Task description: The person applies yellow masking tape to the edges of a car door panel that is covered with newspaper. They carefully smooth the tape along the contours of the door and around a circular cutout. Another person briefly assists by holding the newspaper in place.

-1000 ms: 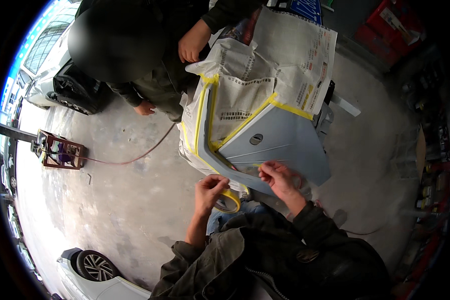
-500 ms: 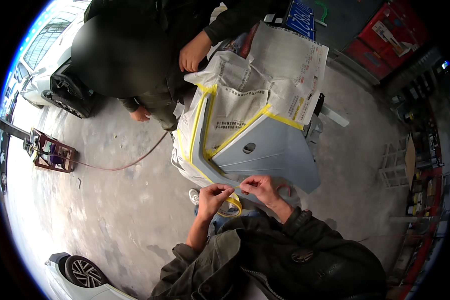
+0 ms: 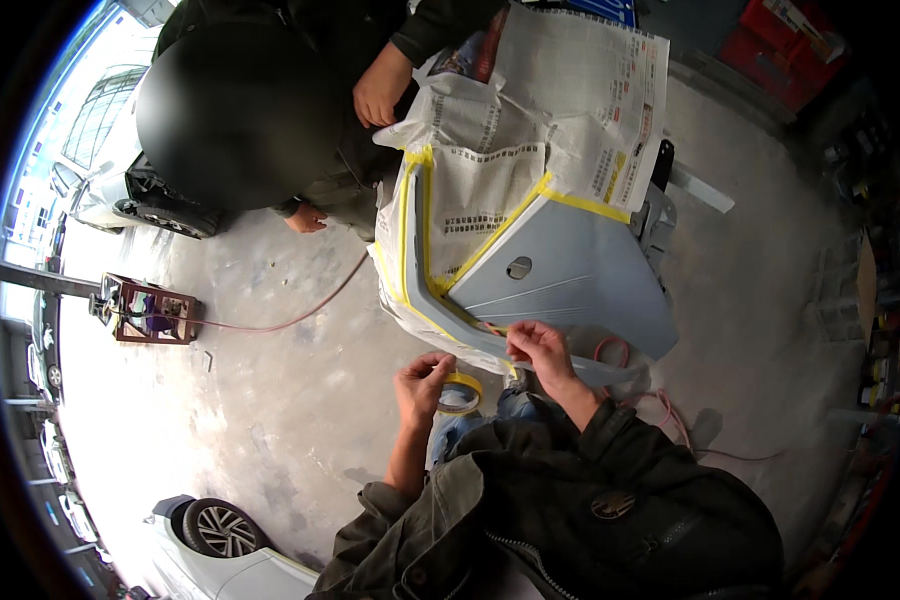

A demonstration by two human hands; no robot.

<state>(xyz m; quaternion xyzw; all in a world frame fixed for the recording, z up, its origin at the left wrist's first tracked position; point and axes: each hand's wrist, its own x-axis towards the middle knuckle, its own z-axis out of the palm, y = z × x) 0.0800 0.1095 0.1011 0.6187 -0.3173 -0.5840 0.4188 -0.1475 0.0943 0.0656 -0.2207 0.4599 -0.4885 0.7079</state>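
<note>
My left hand [image 3: 422, 388] is closed, with a roll of yellow masking tape [image 3: 467, 381] hanging at its fingertips. To its right, my right hand [image 3: 547, 354] pinches what looks like a short strip of yellow tape [image 3: 494, 329]; the fingers partly hide it. That hand is over the lower edge of a grey car body panel [image 3: 595, 270] with a small oval opening. Masking paper printed like newspaper [image 3: 585, 95] covers the area beyond. Yellow tape lines [image 3: 588, 207] run along the paper's borders and beside the curved grey strip [image 3: 420, 240].
Across the panel, a co-worker's hand [image 3: 383, 86] rests by the paper; the other hand [image 3: 306, 218] hangs lower. A red hose [image 3: 300, 318] crosses the floor from a wheeled frame [image 3: 154, 312]. Parked cars stand left, one wheel [image 3: 223, 528] showing; a red cabinet [image 3: 775, 60] is far right.
My hands, earlier together at the tape, are now apart: the left keeps the roll while the right is farther right, nearer the panel. The view has shifted slightly.
</note>
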